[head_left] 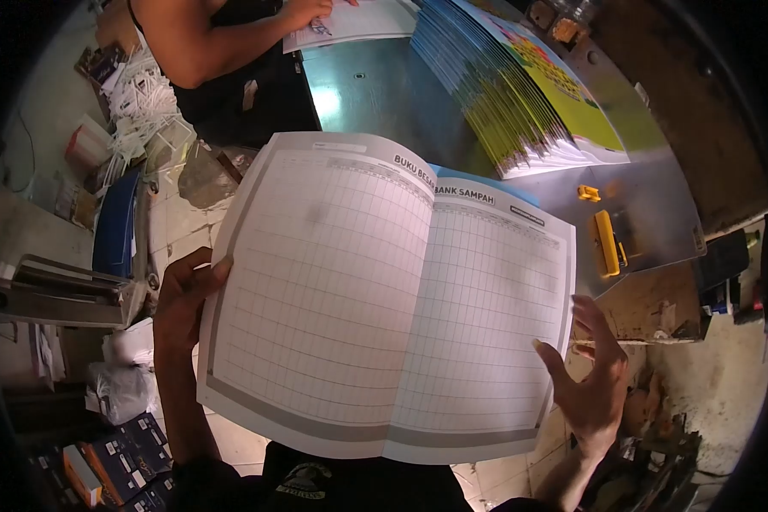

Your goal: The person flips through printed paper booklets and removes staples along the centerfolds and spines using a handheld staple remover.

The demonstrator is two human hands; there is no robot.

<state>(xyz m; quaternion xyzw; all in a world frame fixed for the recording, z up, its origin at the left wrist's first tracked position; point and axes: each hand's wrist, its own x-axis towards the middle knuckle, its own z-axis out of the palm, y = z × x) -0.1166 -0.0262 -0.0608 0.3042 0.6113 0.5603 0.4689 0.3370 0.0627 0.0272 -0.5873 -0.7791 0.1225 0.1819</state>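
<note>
The open ledger book (333, 282) is held up before the table (371, 98); the left hand (184, 294) has its grip clamped on one edge; the right hand's (596, 371) thumb and fingers stand apart; such lopsided support could let pages sag or crease.

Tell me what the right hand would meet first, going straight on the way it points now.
The open book, probably the outer edge of its right page; the right hand points that way, though depth is unclear.
</note>
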